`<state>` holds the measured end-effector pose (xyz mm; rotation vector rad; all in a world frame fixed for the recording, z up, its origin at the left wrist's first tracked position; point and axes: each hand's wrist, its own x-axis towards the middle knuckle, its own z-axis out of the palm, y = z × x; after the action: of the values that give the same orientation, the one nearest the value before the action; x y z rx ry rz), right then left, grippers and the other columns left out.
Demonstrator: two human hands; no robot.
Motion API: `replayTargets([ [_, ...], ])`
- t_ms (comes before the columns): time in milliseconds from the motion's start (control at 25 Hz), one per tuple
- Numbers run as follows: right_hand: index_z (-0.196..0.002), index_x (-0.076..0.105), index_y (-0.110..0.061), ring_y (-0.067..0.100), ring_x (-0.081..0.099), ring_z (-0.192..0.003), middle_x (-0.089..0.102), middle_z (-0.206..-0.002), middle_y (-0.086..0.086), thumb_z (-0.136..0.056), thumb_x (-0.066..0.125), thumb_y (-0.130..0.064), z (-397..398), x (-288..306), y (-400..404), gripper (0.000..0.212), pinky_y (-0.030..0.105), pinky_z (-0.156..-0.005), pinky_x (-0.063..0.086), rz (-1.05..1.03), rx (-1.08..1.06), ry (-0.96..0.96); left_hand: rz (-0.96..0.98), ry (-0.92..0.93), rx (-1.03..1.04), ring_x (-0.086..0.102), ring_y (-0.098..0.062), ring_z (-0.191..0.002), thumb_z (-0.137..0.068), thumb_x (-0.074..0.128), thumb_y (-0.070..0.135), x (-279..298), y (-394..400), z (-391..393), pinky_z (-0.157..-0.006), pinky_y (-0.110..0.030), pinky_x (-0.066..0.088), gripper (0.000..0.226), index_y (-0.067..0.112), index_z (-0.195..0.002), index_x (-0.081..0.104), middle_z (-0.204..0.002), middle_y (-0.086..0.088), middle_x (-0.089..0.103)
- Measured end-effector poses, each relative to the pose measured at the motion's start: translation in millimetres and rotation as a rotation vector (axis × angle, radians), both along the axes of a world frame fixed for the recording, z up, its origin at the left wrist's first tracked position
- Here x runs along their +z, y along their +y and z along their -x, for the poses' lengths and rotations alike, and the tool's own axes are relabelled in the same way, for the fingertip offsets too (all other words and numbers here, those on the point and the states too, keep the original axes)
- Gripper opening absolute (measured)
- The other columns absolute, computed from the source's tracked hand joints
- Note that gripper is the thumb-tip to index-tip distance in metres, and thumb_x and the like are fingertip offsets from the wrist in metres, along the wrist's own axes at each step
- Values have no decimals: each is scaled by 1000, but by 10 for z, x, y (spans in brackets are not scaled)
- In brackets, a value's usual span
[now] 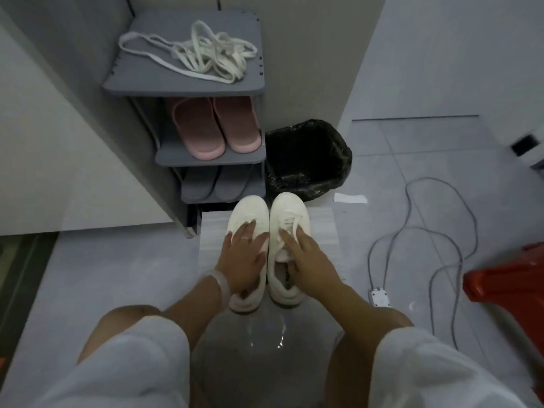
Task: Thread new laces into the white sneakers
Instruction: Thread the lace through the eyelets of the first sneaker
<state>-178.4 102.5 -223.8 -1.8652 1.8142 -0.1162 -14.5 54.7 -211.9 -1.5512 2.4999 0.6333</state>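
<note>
Two white sneakers stand side by side, toes pointing away from me, on a white mat point(323, 228) on the floor. The left sneaker point(250, 210) shows no lace. The right sneaker point(290, 209) has a white lace across its front. My left hand point(241, 260) rests on top of the left sneaker with fingers straight and spread. My right hand point(309, 254) grips the right sneaker, thumb inside its opening and fingers over the laced upper. A tangled pile of white laces point(206, 54) lies on the top shelf of a grey shoe rack point(182, 85).
Pink slippers point(217, 125) and grey slippers point(212, 184) fill the rack's lower shelves. A bin with a black bag point(306, 160) stands right of the rack. A grey cable point(441, 231) and power strip point(379, 297) lie on the floor at right, beside a red object point(512, 284).
</note>
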Motion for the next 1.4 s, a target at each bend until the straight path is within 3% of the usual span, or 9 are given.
replayTargets([
  [120, -147, 23, -25, 28, 25, -138, 8, -158, 6, -94, 44, -17, 30, 361, 136, 59, 39, -104, 38, 9, -60, 12, 57, 84, 24, 13, -20, -144, -92, 24, 36, 359, 28, -59, -116, -38, 13, 53, 22, -142, 33, -156, -8, 17],
  [320, -137, 44, -17, 27, 39, -128, 33, -147, 7, -95, 41, -15, 24, 790, 391, 42, 39, -101, 40, 99, -137, -52, 155, 136, 161, 27, -17, -138, -95, 37, 20, 745, 371, -3, -115, -50, 1, 40, 25, -134, 44, -148, 0, 32],
  [520, -125, 57, -13, 24, 50, -117, 50, -132, 9, -93, 43, -11, 36, 891, 412, 35, 30, -97, 39, 106, -297, -139, 91, 255, 128, 37, -21, -132, -93, 41, 18, 761, 460, -79, -108, -38, 27, 34, 21, -125, 53, -147, -2, 33],
  [680, -126, 54, -10, 26, 53, -114, 57, -124, 12, -92, 45, -9, 68, 928, 186, 36, 29, -92, 41, 19, -551, -241, 1, 369, 90, 45, -18, -123, -92, 45, 15, 688, 356, -122, -94, -22, 33, 31, 16, -122, 57, -136, -4, 45],
  [880, -114, 61, -14, 26, 57, -106, 61, -115, 8, -90, 46, -13, 87, 711, -41, 28, 33, -84, 47, 4, -261, 95, 10, 389, 154, 56, -17, -105, -91, 48, 15, 495, 71, 66, -82, -20, 37, 30, 14, -118, 60, -124, -5, 57],
  [1000, -99, 61, -15, 26, 59, -100, 61, -103, 6, -90, 50, -23, 109, 505, -130, 16, 31, -74, 44, -58, -278, 73, 19, 392, 164, 58, -18, -102, -90, 51, 15, 395, -122, 233, -81, -21, 38, 30, 13, -119, 60, -120, -6, 60],
  [1080, -106, 58, -12, 25, 58, -100, 60, -103, 6, -88, 58, -30, 103, 403, -185, 26, 29, -73, 40, -119, -305, 7, -5, 340, 125, 57, -20, -106, -90, 54, 16, 314, -178, 330, -87, -26, 40, 33, 13, -123, 57, -120, -8, 59],
  [1240, -90, 48, -12, 24, 55, -87, 59, -96, 10, -90, 52, -20, 57, 291, -217, 9, 28, -64, 36, -66, -219, 39, -31, 269, 36, 53, -24, -110, -89, 52, 14, 157, -130, 453, -90, -28, 38, 35, 9, -124, 54, -117, -11, 57],
  [1400, -69, 45, -15, 13, 51, -69, 56, -73, -1, -86, 53, -9, 239, 367, -247, 19, 22, -65, 43, -136, -454, -379, 0, 310, 48, 53, -24, -107, -88, 50, 9, 107, -105, 499, -84, -26, 39, 36, 11, -124, 51, -112, -9, 57],
])
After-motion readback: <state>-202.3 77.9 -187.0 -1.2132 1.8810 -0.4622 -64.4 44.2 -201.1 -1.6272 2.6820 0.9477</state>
